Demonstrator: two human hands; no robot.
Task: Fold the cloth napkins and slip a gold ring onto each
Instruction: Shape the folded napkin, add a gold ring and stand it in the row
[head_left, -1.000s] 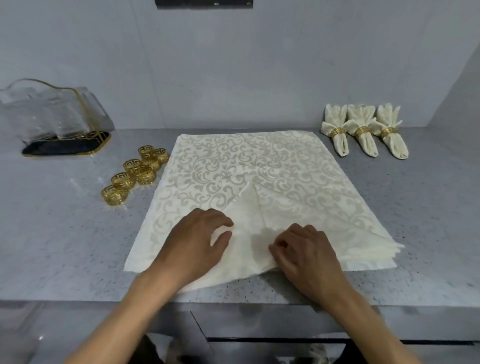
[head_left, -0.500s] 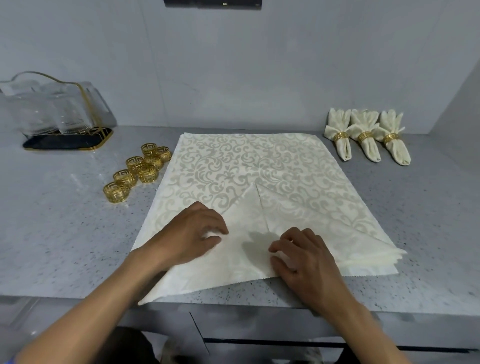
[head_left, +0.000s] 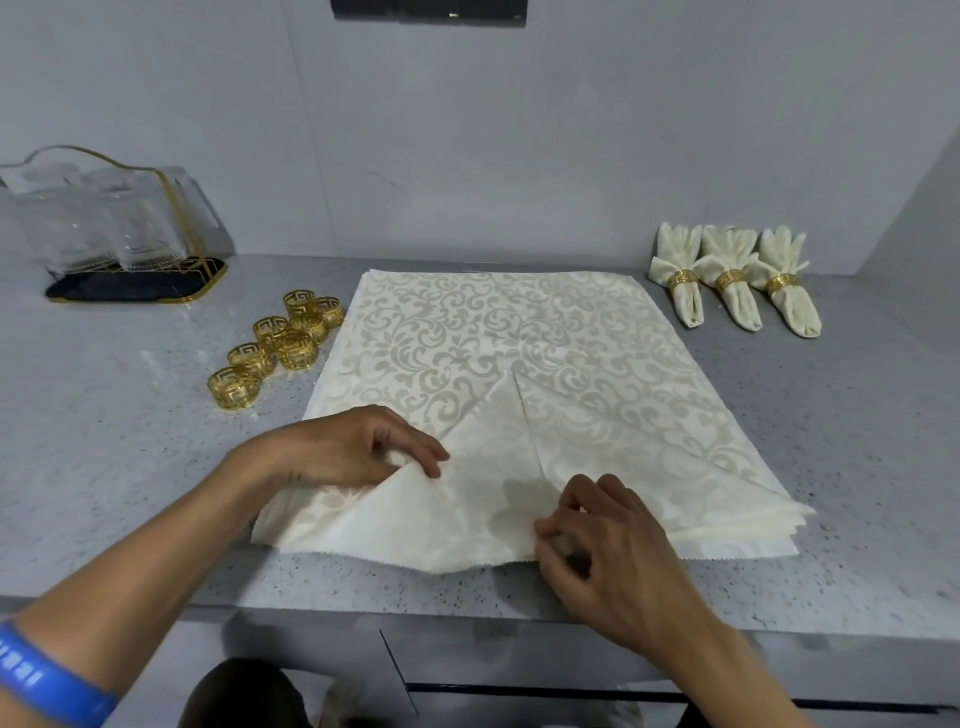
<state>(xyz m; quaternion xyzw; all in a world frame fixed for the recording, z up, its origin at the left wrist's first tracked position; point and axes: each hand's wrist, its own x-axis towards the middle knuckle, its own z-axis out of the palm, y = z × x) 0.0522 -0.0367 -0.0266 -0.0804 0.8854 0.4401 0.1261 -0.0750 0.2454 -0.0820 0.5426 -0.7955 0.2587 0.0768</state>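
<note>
A stack of cream damask napkins (head_left: 498, 332) lies flat in the middle of the grey counter. The top napkin's two near corners are folded in to a point at the centre. My left hand (head_left: 358, 447) pinches the left folded flap (head_left: 467, 499) and lifts its edge a little. My right hand (head_left: 608, 551) pinches the napkin's near edge at the bottom of the centre seam. Several loose gold rings (head_left: 280, 348) sit to the left of the stack. Three folded napkins with gold rings (head_left: 732, 280) lie at the back right.
A clear glass holder on a dark gold-rimmed tray (head_left: 130, 283) stands at the back left. The counter's front edge (head_left: 467, 613) runs just below the napkins, and a grey wall closes the back and right side.
My left hand has drawn back to the left and now lifts the left flap's edge. My right hand has slid slightly toward the near edge. The view has shifted closer.
</note>
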